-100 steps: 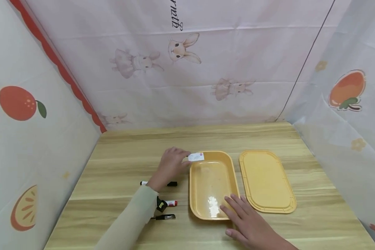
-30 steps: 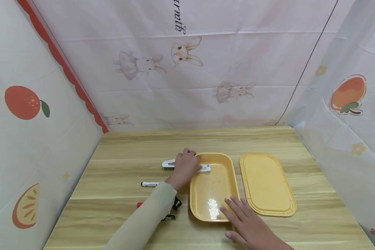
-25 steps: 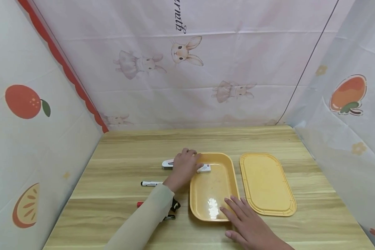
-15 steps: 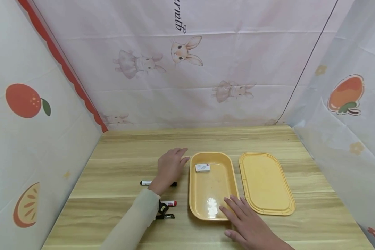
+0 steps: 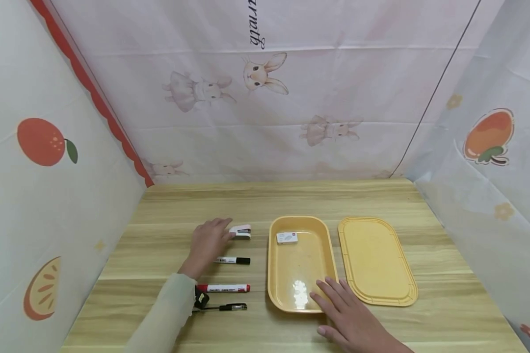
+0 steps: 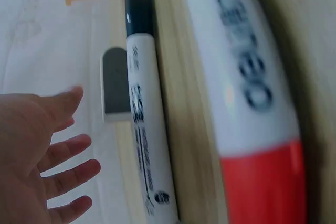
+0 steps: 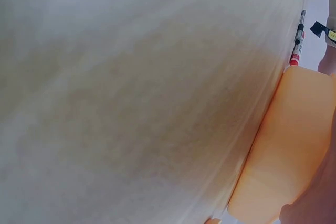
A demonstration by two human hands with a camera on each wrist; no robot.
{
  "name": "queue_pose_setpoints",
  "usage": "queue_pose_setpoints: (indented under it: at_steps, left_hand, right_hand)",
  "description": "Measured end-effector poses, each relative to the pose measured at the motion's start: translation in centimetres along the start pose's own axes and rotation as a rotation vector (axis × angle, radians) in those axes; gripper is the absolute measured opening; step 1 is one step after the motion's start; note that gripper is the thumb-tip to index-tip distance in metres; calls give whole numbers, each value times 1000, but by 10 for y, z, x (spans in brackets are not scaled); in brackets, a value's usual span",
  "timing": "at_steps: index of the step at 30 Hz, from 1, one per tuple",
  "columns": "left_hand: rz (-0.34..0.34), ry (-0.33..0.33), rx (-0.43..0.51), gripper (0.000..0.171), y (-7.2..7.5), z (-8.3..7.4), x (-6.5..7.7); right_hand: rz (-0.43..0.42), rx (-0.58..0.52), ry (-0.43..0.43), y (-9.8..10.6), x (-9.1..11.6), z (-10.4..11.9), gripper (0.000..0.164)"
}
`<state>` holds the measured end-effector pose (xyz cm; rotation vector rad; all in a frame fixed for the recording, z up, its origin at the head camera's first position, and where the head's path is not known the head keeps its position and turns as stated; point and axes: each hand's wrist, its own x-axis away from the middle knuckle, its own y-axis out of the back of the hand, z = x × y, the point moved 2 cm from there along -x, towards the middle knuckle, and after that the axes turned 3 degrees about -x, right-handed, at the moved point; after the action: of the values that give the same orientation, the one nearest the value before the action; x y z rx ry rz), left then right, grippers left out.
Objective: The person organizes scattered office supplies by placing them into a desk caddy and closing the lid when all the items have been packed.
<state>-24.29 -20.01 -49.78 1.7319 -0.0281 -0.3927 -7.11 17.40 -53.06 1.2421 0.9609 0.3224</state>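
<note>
My left hand (image 5: 207,242) is over the left part of the table, thumb and fingers spread, its fingertips right at the white-and-grey stapler (image 5: 240,232). The left wrist view shows the fingers apart, holding nothing, with the stapler (image 6: 116,82) just beyond them. My right hand (image 5: 351,316) rests with straight fingers on the near right corner of the yellow plastic box (image 5: 302,274). Inside that box, by its far left corner, lies a small white carton (image 5: 287,238). In the right wrist view, the box wall (image 7: 283,145) stands beside part of the hand.
A black-capped marker (image 5: 234,260), a red-capped marker (image 5: 225,288) and a black pen (image 5: 233,307) lie in a column left of the box, partly behind the left arm. The yellow lid (image 5: 377,260) lies flat on the wooden table (image 5: 176,206) to the right.
My left hand lowered the small white carton into the box, let it go and moved left to the stapler. The right hand has stayed on the box corner.
</note>
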Motion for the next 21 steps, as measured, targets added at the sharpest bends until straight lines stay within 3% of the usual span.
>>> queue_pose_setpoints:
  at_steps: [9, 21]
  left_hand:
    - [151, 28, 39, 63, -9, 13, -1]
    - [191, 7, 94, 64, -17, 17, -6]
  right_hand:
    - [0, -7, -5, 2, -1, 1, 63]
    - [7, 9, -7, 2, -2, 1, 63]
